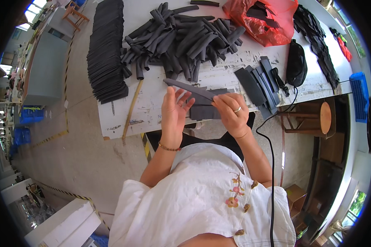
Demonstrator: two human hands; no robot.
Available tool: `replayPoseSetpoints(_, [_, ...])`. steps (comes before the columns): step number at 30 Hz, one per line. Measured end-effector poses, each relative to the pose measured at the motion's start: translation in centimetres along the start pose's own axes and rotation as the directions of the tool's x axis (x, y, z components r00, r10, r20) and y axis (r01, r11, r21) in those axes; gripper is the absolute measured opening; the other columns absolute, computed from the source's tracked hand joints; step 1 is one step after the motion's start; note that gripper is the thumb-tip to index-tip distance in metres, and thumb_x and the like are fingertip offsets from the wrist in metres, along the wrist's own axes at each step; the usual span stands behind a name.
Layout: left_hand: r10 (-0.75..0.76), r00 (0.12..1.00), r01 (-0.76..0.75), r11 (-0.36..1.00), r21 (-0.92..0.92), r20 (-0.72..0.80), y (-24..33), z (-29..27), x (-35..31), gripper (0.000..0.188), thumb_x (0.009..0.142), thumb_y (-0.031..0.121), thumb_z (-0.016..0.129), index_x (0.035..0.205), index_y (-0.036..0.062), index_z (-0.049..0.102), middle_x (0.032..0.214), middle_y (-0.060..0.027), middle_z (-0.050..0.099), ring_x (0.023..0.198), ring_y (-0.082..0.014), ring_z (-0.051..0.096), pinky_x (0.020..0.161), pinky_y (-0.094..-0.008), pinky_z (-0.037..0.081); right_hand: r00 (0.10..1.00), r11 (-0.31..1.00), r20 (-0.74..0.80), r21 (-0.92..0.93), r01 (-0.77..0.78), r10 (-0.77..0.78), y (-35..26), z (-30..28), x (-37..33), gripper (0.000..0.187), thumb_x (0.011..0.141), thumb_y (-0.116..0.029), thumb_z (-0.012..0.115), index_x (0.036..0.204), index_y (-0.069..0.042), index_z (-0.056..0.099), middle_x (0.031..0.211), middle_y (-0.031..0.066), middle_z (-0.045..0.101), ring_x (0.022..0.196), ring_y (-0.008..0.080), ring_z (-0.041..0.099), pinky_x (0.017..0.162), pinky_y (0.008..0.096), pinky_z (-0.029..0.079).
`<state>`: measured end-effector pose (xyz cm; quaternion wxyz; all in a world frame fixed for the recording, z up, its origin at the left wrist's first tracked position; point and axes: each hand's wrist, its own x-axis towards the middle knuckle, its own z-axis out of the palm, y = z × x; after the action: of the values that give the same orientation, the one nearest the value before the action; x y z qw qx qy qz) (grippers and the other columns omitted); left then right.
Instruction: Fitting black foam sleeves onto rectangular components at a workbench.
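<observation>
My right hand (233, 114), with a ring on one finger, pinches one end of a dark grey folded fabric strip (188, 87). The strip slants up to the left, above the table's near edge. Beneath its far end is my left hand (174, 110), palm turned inward and fingers apart; whether it touches the strip is hard to tell. Below and behind the strip, flat dark grey fabric pieces (203, 112) lie at the table edge. Farther back a loose heap of rolled dark grey fabric tubes (185, 37) covers the table.
A tall stack of dark fabric pieces (107, 53) lines the table's left side. A wooden stick (133, 108) lies near it. To the right are more flat strips (257, 84), a black pouch (296, 64), a red plastic bag (272, 33) and a black cable (272, 164). A wooden stool (309, 119) stands below.
</observation>
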<state>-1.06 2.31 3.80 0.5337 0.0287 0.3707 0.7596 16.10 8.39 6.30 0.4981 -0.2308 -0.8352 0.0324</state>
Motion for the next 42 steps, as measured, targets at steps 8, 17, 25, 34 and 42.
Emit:
replayPoseSetpoints(8, [0.016,0.999,-0.01,0.983,0.182,-0.036,0.7,-0.9,0.5,0.013,0.089,0.01,0.066,0.088,-0.0029,0.063,0.081,-0.0103,0.065,0.073,-0.0202,0.066,0.073,-0.0321,0.058,0.978,0.996,0.201,0.054,-0.064,0.051,1.5,-1.2,-1.0,0.041,0.068,-0.011,0.079,0.106,-0.002,0.067,0.101,0.0059,0.062,0.086,0.022,0.061,0.071,0.0311,0.05])
replayPoseSetpoints(17, [-0.015,1.0,0.01,0.968,0.25,0.018,0.1,-0.2,-0.2,0.015,0.089,0.011,0.067,0.088,-0.0038,0.064,0.082,-0.0076,0.065,0.071,-0.0182,0.066,0.07,-0.0296,0.057,0.331,0.134,0.419,0.434,-0.891,0.846,2.4,-0.4,-3.7,0.017,0.091,-0.013,0.065,0.097,0.002,0.065,0.074,-0.0013,0.06,0.064,0.006,0.051,0.059,0.0212,0.041])
replayPoseSetpoints(25, [0.495,0.855,-0.374,0.377,0.848,0.157,-2.0,-5.1,3.7,0.017,0.086,0.015,0.069,0.096,0.0017,0.067,0.077,-0.0023,0.063,0.072,-0.0094,0.056,0.067,-0.0242,0.047,0.496,0.529,0.32,-0.021,-0.848,0.807,4.5,-0.2,-6.0,0.017,0.086,-0.011,0.068,0.097,0.002,0.065,0.073,0.0072,0.062,0.062,0.0133,0.056,0.059,0.0277,0.045])
replayPoseSetpoints(34, [0.438,0.899,-0.209,0.416,0.885,0.006,3.0,-2.2,16.0,0.024,0.085,0.021,0.07,0.091,-0.0029,0.069,0.071,-0.0033,0.065,0.055,-0.0106,0.057,0.054,-0.0242,0.046,0.694,0.537,0.085,-0.702,-0.468,0.715,9.5,-2.0,-6.7,0.034,0.08,-0.016,0.071,0.11,-0.005,0.063,0.109,0.0127,0.059,0.103,0.0319,0.054,0.083,0.0412,0.045])
replayPoseSetpoints(42, [0.201,0.963,-0.023,0.722,0.692,-0.178,2.5,-2.4,16.3,0.019,0.081,0.015,0.074,0.094,0.0009,0.071,0.074,-0.0007,0.065,0.058,-0.0076,0.056,0.046,-0.0199,0.038,0.669,0.507,0.329,-0.858,-0.084,0.667,10.9,-1.2,-8.7,0.019,0.086,-0.015,0.06,0.093,0.002,0.064,0.102,0.0107,0.059,0.095,0.0275,0.054,0.079,0.0384,0.046])
